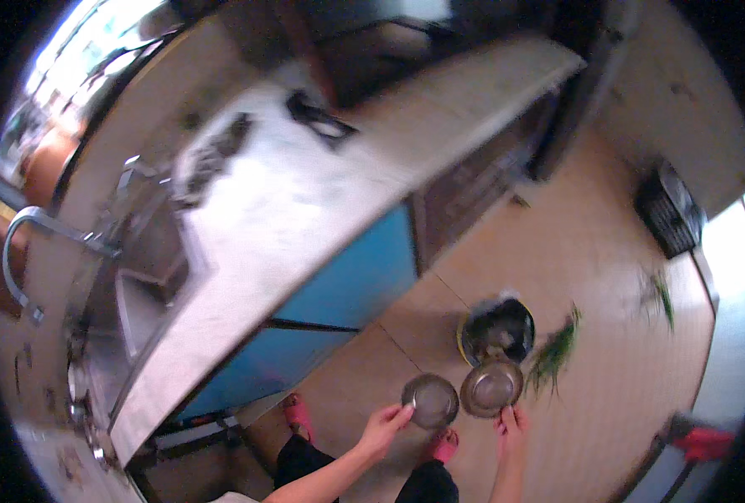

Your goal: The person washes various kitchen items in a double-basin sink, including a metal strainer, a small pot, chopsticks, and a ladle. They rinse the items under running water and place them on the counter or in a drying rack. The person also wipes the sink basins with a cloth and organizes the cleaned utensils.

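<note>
My left hand (385, 431) grips the rim of a round, shallow dish (432, 409), thumb on its edge. In my right hand (510, 427) is another round, brownish dish (492, 388), held by its near rim. This second dish overlaps the near edge of a round bin (498, 327) with a dark lining and a yellowish rim, standing on the floor. The two dishes are side by side, with a narrow gap between them. Blur hides whether anything lies in either dish.
Green leafy stalks (554, 355) lie right of the bin, more (665, 298) farther off. A black basket (668, 210) stands near the wall. To the left runs a pale countertop (284, 232) over blue cabinet doors (347, 270), with a sink (146, 308) and curved faucet (11, 251).
</note>
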Demonstrator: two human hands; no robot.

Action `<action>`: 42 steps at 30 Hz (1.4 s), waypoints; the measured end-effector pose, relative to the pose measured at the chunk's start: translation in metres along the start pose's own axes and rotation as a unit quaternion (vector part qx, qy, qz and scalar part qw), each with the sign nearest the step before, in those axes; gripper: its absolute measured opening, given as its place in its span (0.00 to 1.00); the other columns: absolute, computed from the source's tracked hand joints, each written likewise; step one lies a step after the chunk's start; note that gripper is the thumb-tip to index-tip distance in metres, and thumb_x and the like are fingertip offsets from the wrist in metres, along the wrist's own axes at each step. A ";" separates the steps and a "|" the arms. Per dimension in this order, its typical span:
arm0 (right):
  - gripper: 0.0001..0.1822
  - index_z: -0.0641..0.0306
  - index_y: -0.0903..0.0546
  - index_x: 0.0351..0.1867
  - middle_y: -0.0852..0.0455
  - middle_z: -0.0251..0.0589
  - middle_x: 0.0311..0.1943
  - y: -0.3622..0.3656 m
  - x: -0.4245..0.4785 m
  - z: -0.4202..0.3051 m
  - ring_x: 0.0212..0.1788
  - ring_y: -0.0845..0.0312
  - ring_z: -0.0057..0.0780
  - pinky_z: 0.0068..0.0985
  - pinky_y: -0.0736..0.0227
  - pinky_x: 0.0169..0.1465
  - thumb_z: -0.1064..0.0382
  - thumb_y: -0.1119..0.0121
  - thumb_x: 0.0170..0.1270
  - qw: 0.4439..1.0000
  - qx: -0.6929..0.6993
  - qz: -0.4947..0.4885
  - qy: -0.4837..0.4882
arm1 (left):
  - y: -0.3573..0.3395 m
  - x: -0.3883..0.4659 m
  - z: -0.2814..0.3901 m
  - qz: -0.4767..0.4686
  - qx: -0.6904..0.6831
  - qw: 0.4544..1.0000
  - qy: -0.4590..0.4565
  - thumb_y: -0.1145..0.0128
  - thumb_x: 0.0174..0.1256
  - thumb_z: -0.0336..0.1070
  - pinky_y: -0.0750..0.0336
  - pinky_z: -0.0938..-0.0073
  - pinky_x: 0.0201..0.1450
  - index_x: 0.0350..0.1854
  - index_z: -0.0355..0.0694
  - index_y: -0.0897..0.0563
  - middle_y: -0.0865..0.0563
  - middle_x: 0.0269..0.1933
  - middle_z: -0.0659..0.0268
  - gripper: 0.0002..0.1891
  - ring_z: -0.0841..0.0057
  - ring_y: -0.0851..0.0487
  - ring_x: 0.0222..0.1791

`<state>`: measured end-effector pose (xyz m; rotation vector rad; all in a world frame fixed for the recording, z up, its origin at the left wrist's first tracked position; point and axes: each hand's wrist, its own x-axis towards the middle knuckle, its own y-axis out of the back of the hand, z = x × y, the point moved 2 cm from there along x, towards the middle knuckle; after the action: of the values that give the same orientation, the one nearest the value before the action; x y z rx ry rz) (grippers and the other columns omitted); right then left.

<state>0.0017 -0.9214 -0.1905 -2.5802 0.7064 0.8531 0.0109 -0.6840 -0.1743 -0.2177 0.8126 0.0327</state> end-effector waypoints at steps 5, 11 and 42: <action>0.08 0.62 0.30 0.19 0.30 0.31 0.15 -0.194 -0.137 -0.085 0.15 0.36 0.16 0.14 0.39 0.18 0.68 0.47 0.53 0.982 -0.009 -0.177 0.070 | 0.126 -0.148 0.125 0.077 -0.081 0.991 -0.079 0.50 0.58 0.38 0.39 0.86 0.30 0.19 0.39 0.27 0.30 0.21 0.77 0.11 0.88 0.35 0.24; 0.11 0.68 0.29 0.16 0.26 0.33 0.12 -0.452 -0.241 -0.086 0.15 0.33 0.15 0.17 0.36 0.21 0.66 0.47 0.53 0.844 -0.270 -0.341 0.315 | 0.366 -0.252 0.234 0.503 0.115 0.785 -0.343 0.49 0.54 0.34 0.37 0.79 0.24 0.16 0.36 0.29 0.28 0.17 0.69 0.11 0.83 0.33 0.20; 0.23 0.65 0.36 0.53 0.23 0.52 0.40 -0.685 -0.371 -0.023 0.30 0.22 0.32 0.20 0.29 0.29 0.70 0.50 0.54 0.632 -0.308 -0.710 -0.040 | 0.524 -0.303 0.278 0.332 0.371 0.814 -0.300 0.50 0.53 0.43 0.29 0.65 0.31 0.30 0.42 0.22 0.21 0.22 0.60 0.10 0.64 0.22 0.28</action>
<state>0.1302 -0.2388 0.1631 -2.4024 -1.7853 0.5615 -0.0579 -0.0984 0.1358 0.8047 0.1828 0.4170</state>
